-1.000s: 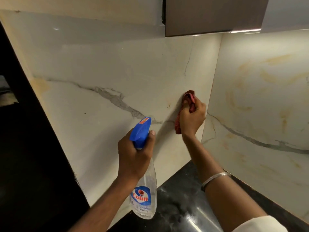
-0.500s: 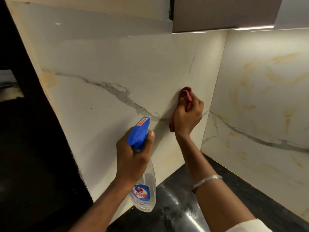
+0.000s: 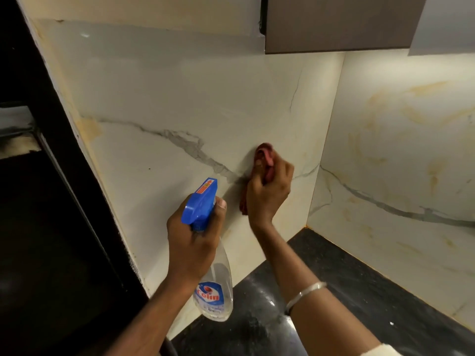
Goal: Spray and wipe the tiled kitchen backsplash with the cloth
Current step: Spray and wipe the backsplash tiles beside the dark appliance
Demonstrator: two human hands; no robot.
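Here: backsplash (image 3: pixel 180 98), marble-look tiles, grey-veined, two walls meeting in a corner. Counter (image 3: pixel 359 278), black, glossy, below it. Cabinet (image 3: pixel 334 21), brown, overhead. Bottle (image 3: pixel 218 286), clear, blue trigger head, held upright near the wall. Left hand (image 3: pixel 191 242), curled round the bottle's neck. Right hand (image 3: pixel 270 191), gripping the cloth and pressing it to the left wall. Cloth (image 3: pixel 264 154), red, bunched, touching the tile beside the vein. Bangle (image 3: pixel 305 294), silver, on the right forearm.

red cloth (image 3: pixel 264 160) against marble backsplash (image 3: pixel 180 104), spray bottle (image 3: pixel 210 253) nearby
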